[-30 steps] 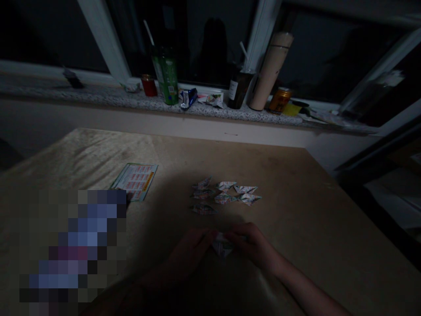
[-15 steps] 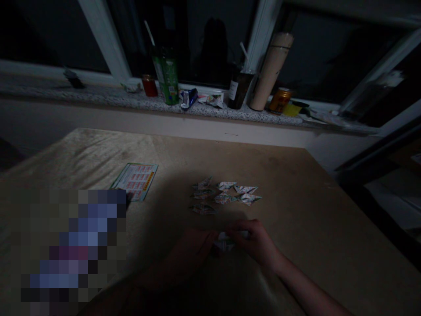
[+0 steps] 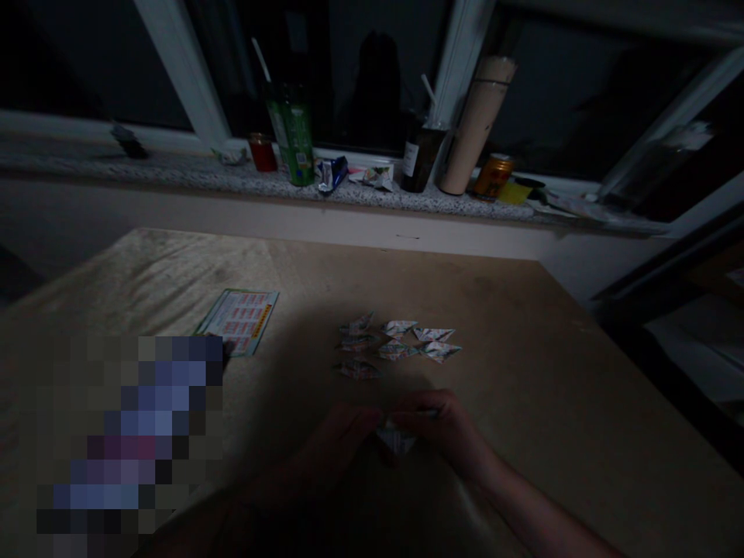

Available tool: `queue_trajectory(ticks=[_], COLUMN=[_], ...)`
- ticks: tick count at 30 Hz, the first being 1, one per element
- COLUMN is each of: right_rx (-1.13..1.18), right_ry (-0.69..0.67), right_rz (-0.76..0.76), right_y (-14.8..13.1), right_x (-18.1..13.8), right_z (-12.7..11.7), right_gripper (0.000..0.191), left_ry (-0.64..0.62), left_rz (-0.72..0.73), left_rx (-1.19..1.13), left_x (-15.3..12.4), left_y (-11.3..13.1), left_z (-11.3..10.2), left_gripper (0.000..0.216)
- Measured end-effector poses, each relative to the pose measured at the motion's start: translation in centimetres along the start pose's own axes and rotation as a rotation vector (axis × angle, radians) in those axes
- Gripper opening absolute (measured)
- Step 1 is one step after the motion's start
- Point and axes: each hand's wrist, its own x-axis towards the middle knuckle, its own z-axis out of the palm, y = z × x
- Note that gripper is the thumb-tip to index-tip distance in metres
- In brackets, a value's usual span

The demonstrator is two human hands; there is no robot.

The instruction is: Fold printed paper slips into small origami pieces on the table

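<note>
Between my hands is a small piece of folded printed paper (image 3: 397,440), low over the near part of the table. My left hand (image 3: 347,434) pinches its left side, with the fingers closed and in deep shadow. On the other side my right hand (image 3: 437,422) grips the paper's upper right, fingers curled over it. The hands nearly meet and cover much of the paper. Just beyond them lie several folded paper pieces (image 3: 397,350) with pointed ends, set out in loose columns on the table.
A printed card or sheet (image 3: 247,318) lies on the cloth-covered table (image 3: 500,302) at the left, beside a blurred-out bright patch (image 3: 151,418). Along the granite sill (image 3: 360,198) stand a green cup (image 3: 299,143), a dark cup (image 3: 419,159), a tall flask (image 3: 477,128) and an orange can (image 3: 493,177).
My fingers have shifted on the paper, the right ones moving slightly left toward the left hand. More of the paper's lower pointed part shows below them. The folded pieces stay put.
</note>
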Motion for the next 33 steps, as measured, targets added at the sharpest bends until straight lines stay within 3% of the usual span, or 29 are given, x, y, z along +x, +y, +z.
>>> queue_trajectory(ticks=[4,8,13,19,25,33], right_rx=[0.006,-0.017,-0.037,0.164,0.323,0.290], right_ry=[0.077,0.130,0.168,0.229,0.237,0.189], right_rz=[0.048,-0.013,0.012,0.127,0.182,0.113], right_y=[-0.2,-0.3,-0.4,0.0,0.5,0.3], right_x=[0.0,0.0,0.3,0.2,-0.1,-0.5], right_z=[0.4,0.8,0.8,0.6,0.9,1.0], right_gripper=[0.019,0.019,0.020,0.019,0.022,0.022], left_ry=[0.030,0.031,0.033,0.081,0.113,0.118], left_rz=[0.010,0.046,-0.003,-0.022,-0.042,-0.029], left_rx=[0.051,0.058,-0.004,-0.017,0.037,-0.010], left_x=[0.3,0.7,0.8,0.7,0.7,1.0], left_y=[-0.2,-1.0,-1.1,-0.6,-0.7,-1.1], left_z=[0.1,0.2,0.4,0.6,0.5,0.5], left_gripper=[0.052,0.045,0.040,0.040,0.038,0.041])
